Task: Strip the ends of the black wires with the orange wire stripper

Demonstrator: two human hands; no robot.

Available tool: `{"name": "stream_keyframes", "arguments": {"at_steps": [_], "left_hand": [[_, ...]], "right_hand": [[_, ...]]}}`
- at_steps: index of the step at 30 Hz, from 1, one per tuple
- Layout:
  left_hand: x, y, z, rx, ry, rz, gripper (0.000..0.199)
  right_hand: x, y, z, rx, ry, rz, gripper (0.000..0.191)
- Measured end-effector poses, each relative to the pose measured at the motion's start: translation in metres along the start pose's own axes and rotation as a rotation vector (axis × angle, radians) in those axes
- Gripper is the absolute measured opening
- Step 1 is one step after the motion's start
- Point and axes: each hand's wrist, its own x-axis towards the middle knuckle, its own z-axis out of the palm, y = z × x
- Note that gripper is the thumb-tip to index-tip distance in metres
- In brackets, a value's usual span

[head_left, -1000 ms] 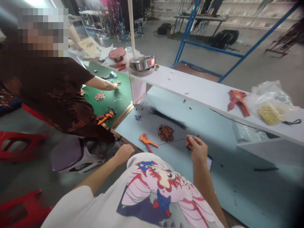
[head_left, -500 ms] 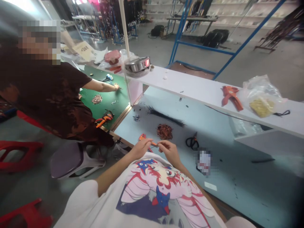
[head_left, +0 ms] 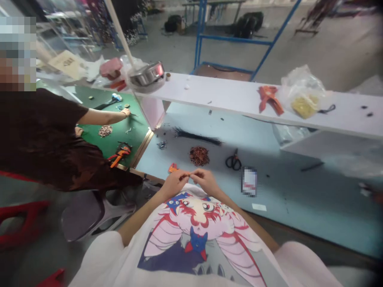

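Observation:
My left hand (head_left: pixel 177 182) and my right hand (head_left: pixel 206 180) meet fingertip to fingertip close to my shirt, at the table's near edge. Both are closed in a pinch; whatever lies between the fingers is too small to make out. Just beyond my left hand, the head of an orange hand tool (head_left: pixel 172 168) shows, the rest of it hidden. A pile of small copper-coloured pieces (head_left: pixel 199 156) lies in front of my hands. Behind it stretches a bundle of thin black wires (head_left: pixel 197 136). Small silvery bits (head_left: pixel 162 145) are scattered to its left.
Black-handled scissors (head_left: pixel 233 162) and a blurred-out phone-like object (head_left: pixel 249 182) lie to the right. A raised white shelf (head_left: pixel 221 91) along the back bears an orange tool (head_left: pixel 269 99) and a plastic bag (head_left: pixel 305 97). A co-worker (head_left: pixel 44 139) reaches over the green table (head_left: pixel 137 131) at left.
The view has swung, so the scene sits further left and higher. My hands have closed together; the orange piece seen between them earlier no longer shows.

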Motion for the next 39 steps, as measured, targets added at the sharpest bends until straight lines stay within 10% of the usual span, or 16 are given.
{"name": "stream_keyframes", "arguments": {"at_steps": [11, 19, 32, 39], "left_hand": [[-0.004, -0.006, -0.002, -0.267, 0.241, -0.320, 0.023], [-0.001, -0.008, -0.003, -0.495, 0.307, -0.412, 0.026], [0.025, -0.006, -0.009, -0.410, 0.344, -0.393, 0.029], [0.052, 0.037, -0.003, -0.372, 0.166, -0.170, 0.019]], "right_hand": [[0.068, 0.087, 0.022, -0.557, -0.165, 0.183, 0.025], [0.071, 0.113, 0.052, -0.697, -0.331, 0.139, 0.063], [0.041, 0.093, -0.004, -0.021, -0.167, 0.355, 0.012], [-0.014, 0.031, -0.040, 0.461, 0.052, 0.206, 0.031]]}}
